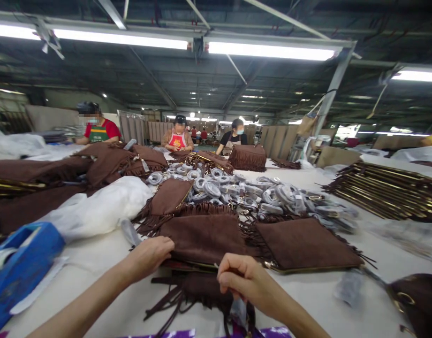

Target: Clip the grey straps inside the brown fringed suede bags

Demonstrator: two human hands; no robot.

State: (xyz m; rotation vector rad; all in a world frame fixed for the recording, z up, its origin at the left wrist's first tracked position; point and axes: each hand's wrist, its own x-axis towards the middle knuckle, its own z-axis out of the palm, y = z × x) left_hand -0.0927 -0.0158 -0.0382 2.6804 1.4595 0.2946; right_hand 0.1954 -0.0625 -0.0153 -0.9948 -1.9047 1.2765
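Now | two hands (149,256) (246,280): fingers curled, grip unclear | left beside one brown pouch (206,238)

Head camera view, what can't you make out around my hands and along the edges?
All in the head view:
Right hand: anything inside its curled fingers is hidden by those fingers.
Left hand: palm hidden by the back of the hand.
Blue tape dispenser: cut off by the left edge.
Brown bag with metal eyelets: cut off by the right edge.
Plastic packet: contents too blurred.
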